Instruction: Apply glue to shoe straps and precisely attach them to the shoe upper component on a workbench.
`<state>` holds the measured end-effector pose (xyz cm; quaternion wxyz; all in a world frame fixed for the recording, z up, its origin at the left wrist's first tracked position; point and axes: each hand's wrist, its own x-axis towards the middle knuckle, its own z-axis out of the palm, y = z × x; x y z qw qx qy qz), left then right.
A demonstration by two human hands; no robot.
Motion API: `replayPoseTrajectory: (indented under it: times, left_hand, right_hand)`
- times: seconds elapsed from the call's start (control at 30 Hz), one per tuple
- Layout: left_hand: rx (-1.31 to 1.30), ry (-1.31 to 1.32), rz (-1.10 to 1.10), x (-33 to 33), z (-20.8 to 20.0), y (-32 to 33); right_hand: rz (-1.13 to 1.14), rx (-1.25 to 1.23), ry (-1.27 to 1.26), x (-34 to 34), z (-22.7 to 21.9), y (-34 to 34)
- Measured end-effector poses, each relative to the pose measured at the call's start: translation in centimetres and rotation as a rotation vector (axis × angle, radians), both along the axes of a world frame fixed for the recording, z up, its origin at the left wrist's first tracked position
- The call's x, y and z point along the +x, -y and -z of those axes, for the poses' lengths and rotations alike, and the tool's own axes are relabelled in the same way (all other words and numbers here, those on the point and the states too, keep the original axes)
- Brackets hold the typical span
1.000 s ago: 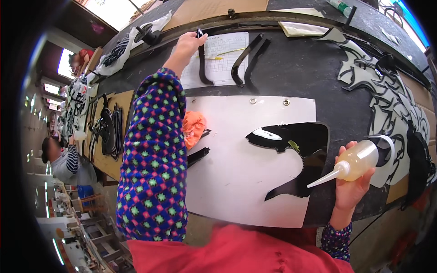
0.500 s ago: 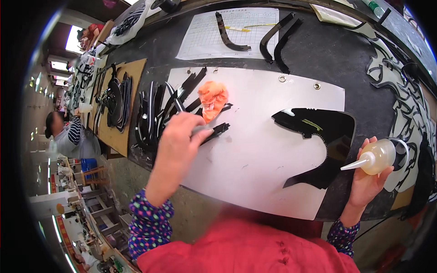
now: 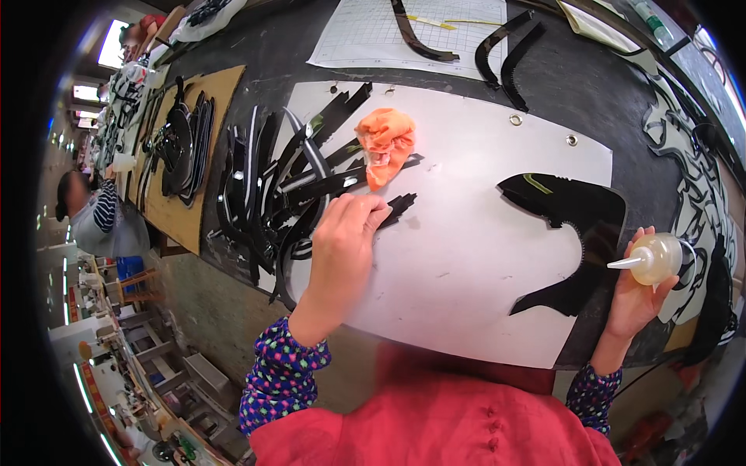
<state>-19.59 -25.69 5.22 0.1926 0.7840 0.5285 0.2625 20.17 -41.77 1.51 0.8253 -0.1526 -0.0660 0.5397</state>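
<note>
My left hand is closed above the left part of the white board, thumb and fingertips pinched together. Whatever they hold, if anything, is hidden. Beside the fingertips is the notched end of a black strip. A curved black strip shows left of the hand. Just beyond the fingers lies a crumpled orange cloth on several black strips. In my right hand is a squeeze bottle of pale yellowish liquid, its white nozzle pointing left. Left of it lies a large, shiny black curved piece.
A gridded paper sheet bears dark curved strips at the back. Pale curved cut-outs spread along the right. Brown board carries stacked black pieces at left, near another person in striped sleeves. A clear bottle stands far right.
The view has shifted, so the board sits further right and higher. My left hand has moved right, its fingers more tightly pinched. A curved strip shows beside it. The right hand keeps the bottle.
</note>
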Motion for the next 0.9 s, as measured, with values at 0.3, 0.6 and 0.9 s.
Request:
replayPoseTrajectory:
  times: [0.3,0.6,0.9]
  left_hand:
    - [-0.484,0.237,-0.105,-0.3,-1.4,0.4]
    - [-0.277,0.383,0.3,2.5,-3.3,3.3]
    - [-0.06,-0.268,-0.37,-5.2,-2.2,-6.3]
  right_hand:
    - [0.026,-0.064,0.091,-0.2,0.1,-0.1]
    - [0.051,-0.097,0.129,-0.6,-0.1,0.1]
    - [0.059,-0.115,0.153,-0.8,0.1,0.2]
